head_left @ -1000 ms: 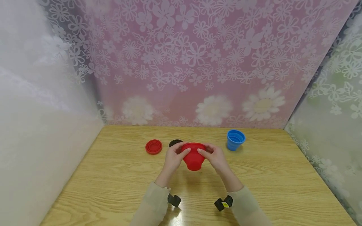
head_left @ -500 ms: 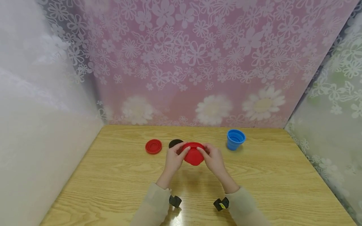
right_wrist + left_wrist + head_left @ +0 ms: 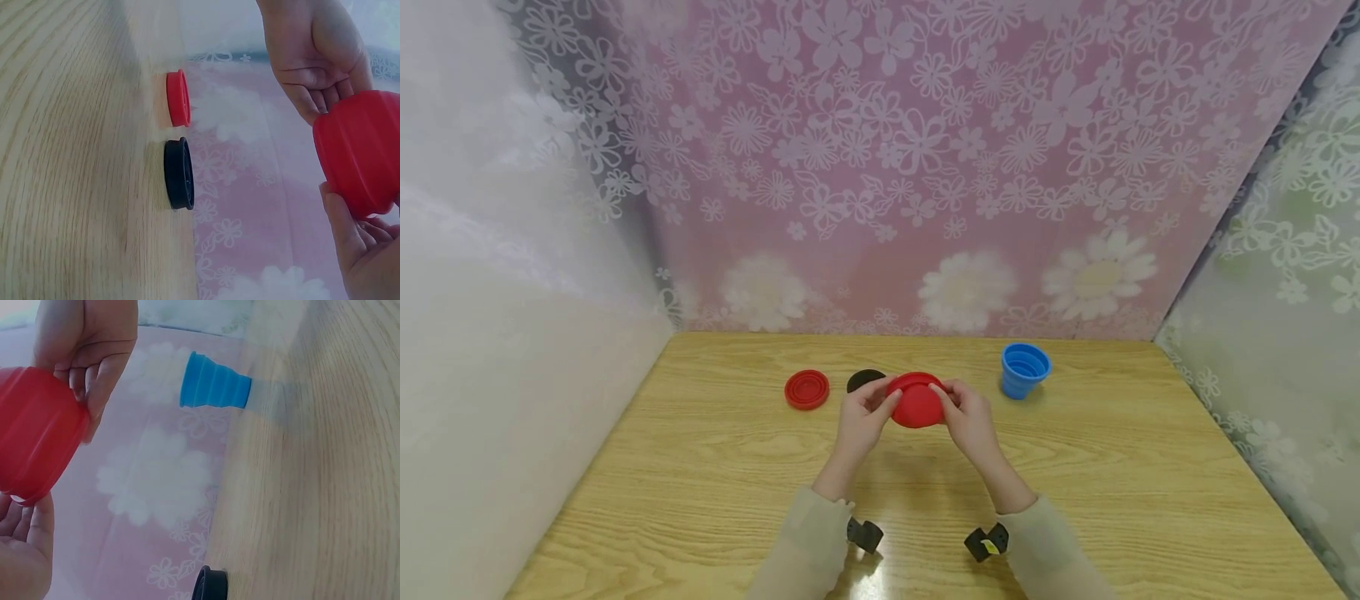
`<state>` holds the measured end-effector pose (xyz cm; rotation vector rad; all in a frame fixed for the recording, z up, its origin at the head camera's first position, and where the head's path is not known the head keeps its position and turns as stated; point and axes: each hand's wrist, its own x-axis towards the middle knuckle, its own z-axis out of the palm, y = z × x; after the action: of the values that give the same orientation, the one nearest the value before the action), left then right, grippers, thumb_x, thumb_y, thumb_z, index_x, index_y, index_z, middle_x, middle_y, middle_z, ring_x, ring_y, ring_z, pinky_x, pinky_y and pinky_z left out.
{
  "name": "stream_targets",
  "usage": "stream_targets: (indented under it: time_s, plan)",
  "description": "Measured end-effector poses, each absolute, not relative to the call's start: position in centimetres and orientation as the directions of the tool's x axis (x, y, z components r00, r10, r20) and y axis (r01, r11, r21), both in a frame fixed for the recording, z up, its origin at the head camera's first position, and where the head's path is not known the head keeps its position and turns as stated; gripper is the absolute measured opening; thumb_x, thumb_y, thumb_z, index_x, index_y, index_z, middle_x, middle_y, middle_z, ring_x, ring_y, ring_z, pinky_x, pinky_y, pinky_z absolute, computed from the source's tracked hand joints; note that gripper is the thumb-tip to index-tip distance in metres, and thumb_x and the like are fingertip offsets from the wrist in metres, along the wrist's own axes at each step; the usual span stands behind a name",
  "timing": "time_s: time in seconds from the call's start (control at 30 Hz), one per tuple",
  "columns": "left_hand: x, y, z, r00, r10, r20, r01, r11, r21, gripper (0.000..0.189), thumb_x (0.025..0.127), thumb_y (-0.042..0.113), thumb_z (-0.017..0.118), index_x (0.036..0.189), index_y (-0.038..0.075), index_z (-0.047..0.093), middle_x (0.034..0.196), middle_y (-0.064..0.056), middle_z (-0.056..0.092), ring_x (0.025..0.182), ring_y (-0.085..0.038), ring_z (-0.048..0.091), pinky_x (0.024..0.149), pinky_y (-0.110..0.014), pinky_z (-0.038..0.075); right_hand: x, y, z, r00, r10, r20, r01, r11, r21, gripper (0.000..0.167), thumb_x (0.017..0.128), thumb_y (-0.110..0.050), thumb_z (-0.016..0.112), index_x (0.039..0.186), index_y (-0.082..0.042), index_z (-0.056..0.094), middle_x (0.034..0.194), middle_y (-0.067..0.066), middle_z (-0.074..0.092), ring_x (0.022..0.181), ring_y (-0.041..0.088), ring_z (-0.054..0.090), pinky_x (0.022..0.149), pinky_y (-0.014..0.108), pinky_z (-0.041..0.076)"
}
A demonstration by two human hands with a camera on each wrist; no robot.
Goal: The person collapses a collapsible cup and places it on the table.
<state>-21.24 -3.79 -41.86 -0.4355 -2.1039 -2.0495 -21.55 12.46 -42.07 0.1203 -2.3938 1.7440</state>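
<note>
Both hands hold a red collapsible cup (image 3: 919,407) in the air above the table, one on each side of it. My left hand (image 3: 861,421) grips its left side, thumb on the near face and fingers behind. The right hand (image 3: 972,427) grips the right side in the same way. The cup is tilted and looks folded shorter, with a rounded bulge towards me in the head view. In the left wrist view its ridged red wall (image 3: 37,434) shows between the two hands. The right wrist view shows the cup (image 3: 365,153) too.
A blue collapsible cup (image 3: 1025,372) stands expanded at the back right. At the back left lies a flat, folded red cup (image 3: 807,390). A black round piece (image 3: 866,380) sits behind my left hand, partly hidden. The wooden table (image 3: 700,492) meets patterned curtains behind and beside it.
The held red cup has become shorter: its narrow base, which stuck out below, has folded in to a rounded bulge. Both hands stay around its sides, and the other things have not moved.
</note>
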Motion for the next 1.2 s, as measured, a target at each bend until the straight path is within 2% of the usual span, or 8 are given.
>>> stream_targets:
  time_s: [0.2,0.33,0.5,0.67,0.8,0.97,1.2]
  plan:
    - [-21.4,-3.7,-41.7,-0.955,-0.05,0.292,0.293,-0.014,0.956,0.023,0.084,0.0,0.056,0.106,-0.007,0.06,0.09,-0.017,0.06,0.068,-0.008,0.051,0.057,-0.016,0.045,-21.4,12.8,-42.2,-0.985,-0.088,0.146,-0.146,-0.002,-0.989,0.028,0.09,-0.007,0.051,0.111,0.01,0.052,0.095,0.023,0.059,0.075,0.017,0.063,0.07,0.044,0.049]
    - [-21.3,-3.7,-41.4,-0.957,-0.119,0.265,0.27,-0.025,0.963,0.021,0.084,-0.005,0.053,0.103,-0.008,0.06,0.087,-0.017,0.06,0.062,-0.007,0.048,0.053,-0.016,0.042,-21.3,13.0,-42.3,-0.97,-0.173,0.17,-0.152,-0.11,-0.982,0.037,0.089,-0.005,0.052,0.12,0.012,0.044,0.109,0.027,0.054,0.083,0.016,0.062,0.073,0.042,0.048]
    - [-21.1,-3.6,-41.4,-0.964,-0.127,0.232,0.236,-0.015,0.972,0.021,0.084,-0.003,0.054,0.103,-0.007,0.061,0.086,-0.014,0.06,0.062,-0.007,0.049,0.055,-0.02,0.045,-21.1,12.9,-42.4,-0.976,-0.153,0.158,-0.141,-0.115,-0.983,0.038,0.087,-0.004,0.054,0.121,0.011,0.045,0.107,0.025,0.055,0.083,0.016,0.062,0.071,0.037,0.05]
    - [-21.4,-3.6,-41.8,-0.975,-0.086,0.207,0.214,-0.082,0.973,0.024,0.085,0.003,0.058,0.105,-0.008,0.06,0.084,-0.011,0.06,0.066,-0.007,0.054,0.058,-0.021,0.049,-21.2,12.6,-42.3,-0.985,-0.096,0.144,-0.138,-0.063,-0.988,0.036,0.087,0.0,0.053,0.12,0.009,0.047,0.101,0.024,0.057,0.078,0.015,0.063,0.071,0.042,0.049]
    - [-21.9,-3.7,-42.7,-0.98,0.059,0.191,0.174,-0.213,0.961,0.036,0.085,0.006,0.058,0.118,-0.008,0.051,0.099,-0.015,0.059,0.076,-0.011,0.06,0.065,-0.028,0.052,-21.4,12.5,-42.3,-0.992,-0.02,0.126,-0.125,-0.036,-0.992,0.034,0.087,0.004,0.05,0.121,0.008,0.046,0.099,0.026,0.058,0.073,0.015,0.063,0.07,0.044,0.048]
    - [-22.0,-3.8,-43.0,-0.959,0.208,0.191,0.116,-0.325,0.939,0.05,0.086,0.002,0.054,0.132,-0.006,0.034,0.124,-0.022,0.045,0.091,-0.017,0.06,0.072,-0.034,0.05,-21.4,12.5,-42.1,-0.993,0.062,0.097,-0.1,-0.033,-0.994,0.032,0.087,0.004,0.048,0.12,0.009,0.046,0.1,0.028,0.057,0.072,0.016,0.063,0.067,0.039,0.05]
    - [-21.8,-3.8,-42.8,-0.964,0.208,0.168,0.092,-0.332,0.939,0.052,0.086,0.0,0.054,0.133,-0.005,0.032,0.124,-0.022,0.044,0.094,-0.019,0.059,0.073,-0.035,0.05,-21.2,12.6,-42.0,-0.995,0.061,0.08,-0.082,-0.041,-0.996,0.032,0.087,0.0,0.052,0.119,0.004,0.05,0.1,0.025,0.059,0.074,0.021,0.064,0.067,0.039,0.05]
